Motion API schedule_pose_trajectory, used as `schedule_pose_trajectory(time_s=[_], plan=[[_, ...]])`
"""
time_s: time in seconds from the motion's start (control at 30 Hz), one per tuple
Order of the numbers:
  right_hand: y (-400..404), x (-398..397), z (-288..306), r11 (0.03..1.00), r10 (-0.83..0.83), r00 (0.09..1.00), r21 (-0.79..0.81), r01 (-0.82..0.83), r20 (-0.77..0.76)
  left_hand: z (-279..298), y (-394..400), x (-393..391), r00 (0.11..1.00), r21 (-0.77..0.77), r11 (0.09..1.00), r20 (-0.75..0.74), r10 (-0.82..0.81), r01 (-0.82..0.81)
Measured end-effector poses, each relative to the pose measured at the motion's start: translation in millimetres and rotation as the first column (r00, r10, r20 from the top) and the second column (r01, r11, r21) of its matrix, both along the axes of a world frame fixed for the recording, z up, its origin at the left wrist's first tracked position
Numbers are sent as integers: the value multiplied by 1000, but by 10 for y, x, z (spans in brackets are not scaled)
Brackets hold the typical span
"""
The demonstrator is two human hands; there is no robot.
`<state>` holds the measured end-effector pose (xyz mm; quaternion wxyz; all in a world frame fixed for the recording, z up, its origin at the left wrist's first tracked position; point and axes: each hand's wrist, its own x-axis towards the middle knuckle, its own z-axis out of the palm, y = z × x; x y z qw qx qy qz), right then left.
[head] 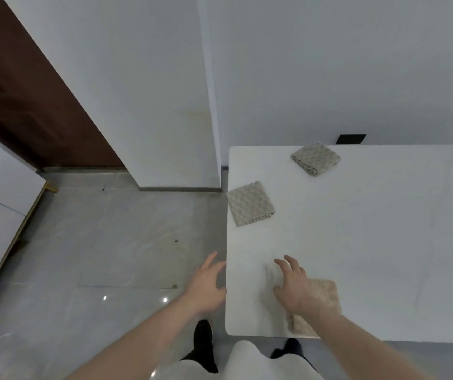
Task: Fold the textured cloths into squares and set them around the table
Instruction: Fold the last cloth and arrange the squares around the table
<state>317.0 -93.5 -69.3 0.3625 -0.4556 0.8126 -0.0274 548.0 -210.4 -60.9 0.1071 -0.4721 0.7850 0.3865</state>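
Your right hand lies flat on the near cloth at the table front edge, fingers spread, gripping nothing; cloth runs right of your fingertips. Left hand hangs open off the table's left edge, farther away

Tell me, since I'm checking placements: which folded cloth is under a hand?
The near cloth by the table's front edge; the right hand rests on it. The other cloths lie untouched.

arms: bare, no sleeves; garment: white; shoes: black
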Motion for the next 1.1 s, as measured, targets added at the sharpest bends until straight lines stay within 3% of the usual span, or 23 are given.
schedule_pose_trajectory(time_s=[0.13, 0.47, 0.83, 1.1], plan=[[-198, 313, 88, 996, -70, 997, -53, 72, 30, 54, -367, 232, 994, -32, 997, 82, -69, 72], [-441, 192, 299, 985, -83, 996, -149, 88, 44, 233, -636, 18, 998, -47, 998, 34, -45, 47], [-775, -15, 177, 977, -174, 980, -107, 185, 98, 227, -1063, -368, 990, 29, 992, 69, -125, 123], [-1366, -148, -27, 921, -373, 913, -52, 386, 167, 27, -1744, -826, 954, 129, 960, 139, -264, 247]])
